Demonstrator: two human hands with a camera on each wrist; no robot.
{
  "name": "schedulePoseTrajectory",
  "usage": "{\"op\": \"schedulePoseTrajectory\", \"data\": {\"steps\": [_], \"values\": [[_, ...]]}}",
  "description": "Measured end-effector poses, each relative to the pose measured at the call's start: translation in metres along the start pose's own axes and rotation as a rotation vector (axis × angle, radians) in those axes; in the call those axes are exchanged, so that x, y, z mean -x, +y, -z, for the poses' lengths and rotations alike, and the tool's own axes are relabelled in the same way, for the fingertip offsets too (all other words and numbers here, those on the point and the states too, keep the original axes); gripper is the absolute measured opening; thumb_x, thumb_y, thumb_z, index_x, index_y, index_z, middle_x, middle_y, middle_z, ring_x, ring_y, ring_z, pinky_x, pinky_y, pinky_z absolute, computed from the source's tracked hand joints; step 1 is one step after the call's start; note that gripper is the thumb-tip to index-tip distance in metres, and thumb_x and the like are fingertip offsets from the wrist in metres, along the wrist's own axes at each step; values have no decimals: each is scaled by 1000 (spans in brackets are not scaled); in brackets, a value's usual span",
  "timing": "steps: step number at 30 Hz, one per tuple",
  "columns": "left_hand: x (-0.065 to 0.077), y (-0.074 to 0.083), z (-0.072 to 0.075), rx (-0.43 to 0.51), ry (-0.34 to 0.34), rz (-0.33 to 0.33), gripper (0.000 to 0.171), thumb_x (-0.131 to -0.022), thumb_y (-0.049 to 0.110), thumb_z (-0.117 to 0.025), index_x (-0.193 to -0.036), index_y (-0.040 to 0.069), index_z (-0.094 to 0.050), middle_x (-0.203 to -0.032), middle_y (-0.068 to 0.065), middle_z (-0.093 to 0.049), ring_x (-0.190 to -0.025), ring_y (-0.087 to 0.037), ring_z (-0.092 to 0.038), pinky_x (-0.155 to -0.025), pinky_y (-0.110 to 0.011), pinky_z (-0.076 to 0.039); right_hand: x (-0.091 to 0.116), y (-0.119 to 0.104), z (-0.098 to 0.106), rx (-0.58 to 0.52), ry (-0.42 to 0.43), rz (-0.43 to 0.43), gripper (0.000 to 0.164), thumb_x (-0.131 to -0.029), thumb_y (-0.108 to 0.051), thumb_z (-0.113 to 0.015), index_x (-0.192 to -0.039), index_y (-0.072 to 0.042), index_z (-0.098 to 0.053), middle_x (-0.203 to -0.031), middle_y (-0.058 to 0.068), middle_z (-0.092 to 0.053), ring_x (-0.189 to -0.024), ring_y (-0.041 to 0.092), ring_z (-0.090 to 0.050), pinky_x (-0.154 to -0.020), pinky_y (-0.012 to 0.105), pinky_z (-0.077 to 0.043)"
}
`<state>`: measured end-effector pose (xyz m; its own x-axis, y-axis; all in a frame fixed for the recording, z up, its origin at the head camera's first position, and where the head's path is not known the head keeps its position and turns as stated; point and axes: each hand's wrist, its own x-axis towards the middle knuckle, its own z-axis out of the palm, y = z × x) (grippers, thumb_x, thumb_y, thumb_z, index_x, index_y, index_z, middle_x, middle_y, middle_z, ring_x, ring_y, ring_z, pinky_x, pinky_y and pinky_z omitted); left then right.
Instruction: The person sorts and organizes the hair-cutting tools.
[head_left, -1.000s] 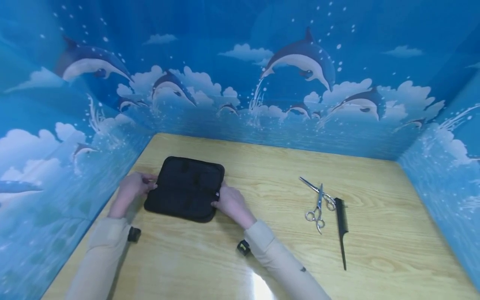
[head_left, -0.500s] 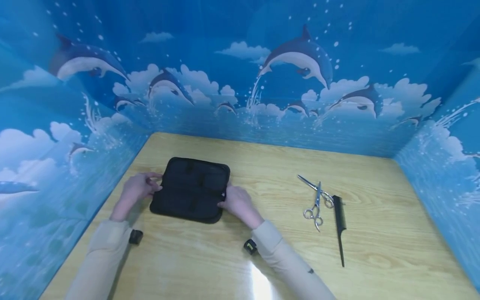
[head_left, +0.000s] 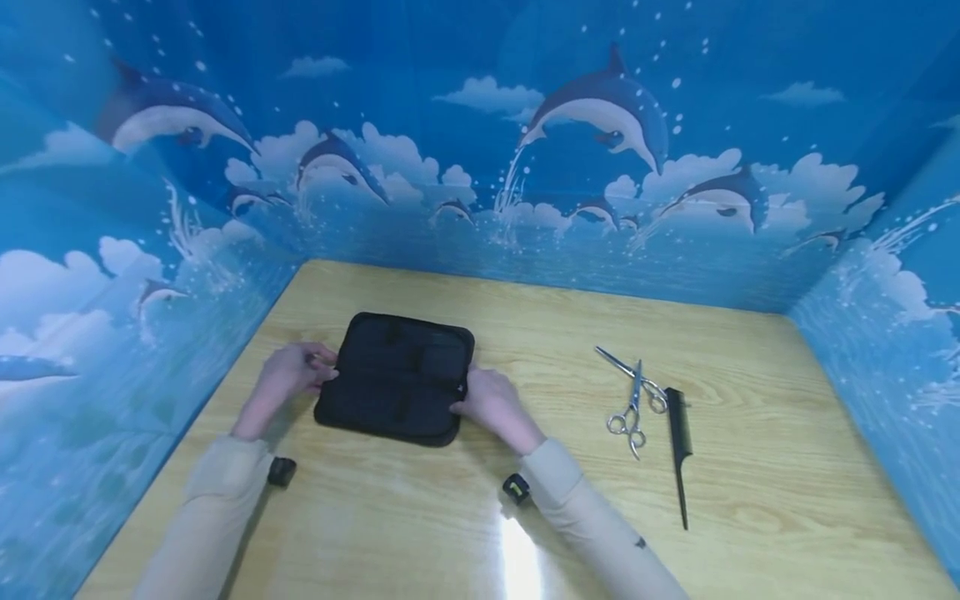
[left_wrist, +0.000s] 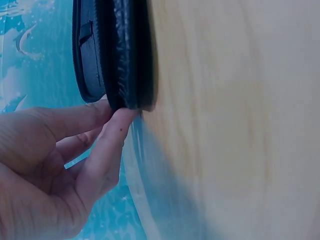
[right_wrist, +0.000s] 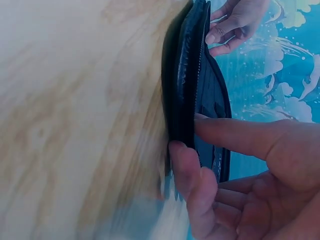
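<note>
A black zippered case (head_left: 396,379) lies unfolded at the left of the table, its inner side with dark straps facing up. My left hand (head_left: 291,375) pinches its left edge; in the left wrist view the thumb and a finger meet at the corner of the case's zippered edge. On the opposite side my right hand (head_left: 495,402) grips the right edge. The right wrist view shows that thumb (right_wrist: 235,137) over the inner side and the fingers (right_wrist: 187,167) under the edge.
Two silver pairs of hair scissors (head_left: 634,408) lie crossed at the right of the wooden table (head_left: 555,333). Beside them is a black tail comb (head_left: 678,433). Dolphin-printed blue sheeting (head_left: 480,225) walls the back and sides.
Both hands have shifted to the right together, and the unfolded case has moved right with them. Scissors and comb stay in place on the table.
</note>
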<state>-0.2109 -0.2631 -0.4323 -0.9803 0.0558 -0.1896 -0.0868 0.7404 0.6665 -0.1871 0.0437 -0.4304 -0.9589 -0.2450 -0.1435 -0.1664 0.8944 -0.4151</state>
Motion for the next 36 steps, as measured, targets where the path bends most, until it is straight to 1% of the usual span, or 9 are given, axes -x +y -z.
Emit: {"op": "schedulePoseTrajectory", "data": {"steps": [4,7,11,15,17,19,26,31,36], "values": [[-1,6,-5,7,-16,-29,27,-84,12,-65,-107,-2,-61,-95,-22,-68,-65,-17,-65,-60,-33,-58,3,7,5,-17,-11,-3,61,-69,-30,-78,-116,0,-55,-99,22,-67,-85,33,-61,-74,44,-55],[-1,11,-9,12,-18,-31,27,-83,13,-65,-106,-2,-61,-94,-21,-68,-64,-17,-65,-61,-33,-58,5,13,8,-20,-9,-8,56,-69,-30,-78,-112,-1,-57,-93,17,-67,-82,29,-60,-73,42,-54],[-3,19,-16,-8,-11,-28,28,-83,14,-66,-106,-1,-62,-92,-19,-69,-63,-16,-65,-60,-32,-58,10,20,13,-67,-30,-43,50,-70,-25,-79,-108,-1,-57,-72,8,-64,-62,19,-60,-60,33,-54],[-3,28,-25,20,-15,-16,28,-82,12,-66,-106,-2,-62,-91,-19,-69,-62,-16,-64,-59,-30,-58,17,28,18,-139,-64,-92,59,-72,-18,-78,-120,3,-51,-60,3,-61,-45,14,-57,-47,27,-51],[-3,32,-30,43,-17,-8,28,-82,10,-67,-106,-2,-61,-91,-19,-69,-62,-16,-64,-59,-29,-58,20,33,20,-137,-66,-102,69,-73,-18,-77,-130,4,-44,-59,3,-61,-45,14,-57,-47,26,-49],[-3,36,-34,49,-22,-12,28,-81,10,-67,-106,-3,-61,-91,-19,-68,-62,-16,-64,-58,-29,-58,23,37,21,-143,-67,-108,75,-73,-17,-76,-135,4,-39,-60,3,-61,-46,15,-58,-46,26,-49],[-4,49,-49,42,-15,-26,25,-81,9,-68,-103,-1,-62,-86,-16,-69,-58,-16,-62,-55,-28,-57,33,54,26,-202,-66,-120,80,-74,-13,-74,-141,1,-32,-64,6,-62,-48,16,-59,-43,25,-50],[-3,60,-63,63,-24,-37,25,-80,8,-68,-102,0,-62,-84,-15,-69,-56,-15,-62,-54,-28,-57,41,69,30,-230,-59,-163,86,-74,-11,-74,-145,-1,-24,-67,5,-62,-49,15,-60,-43,23,-51],[0,71,-76,25,-23,-74,25,-79,10,-69,-101,2,-62,-82,-12,-69,-54,-16,-61,-53,-27,-55,49,84,32,-240,-44,-185,85,-76,-9,-72,-145,-1,-24,-73,7,-61,-50,15,-60,-45,24,-52]]}}
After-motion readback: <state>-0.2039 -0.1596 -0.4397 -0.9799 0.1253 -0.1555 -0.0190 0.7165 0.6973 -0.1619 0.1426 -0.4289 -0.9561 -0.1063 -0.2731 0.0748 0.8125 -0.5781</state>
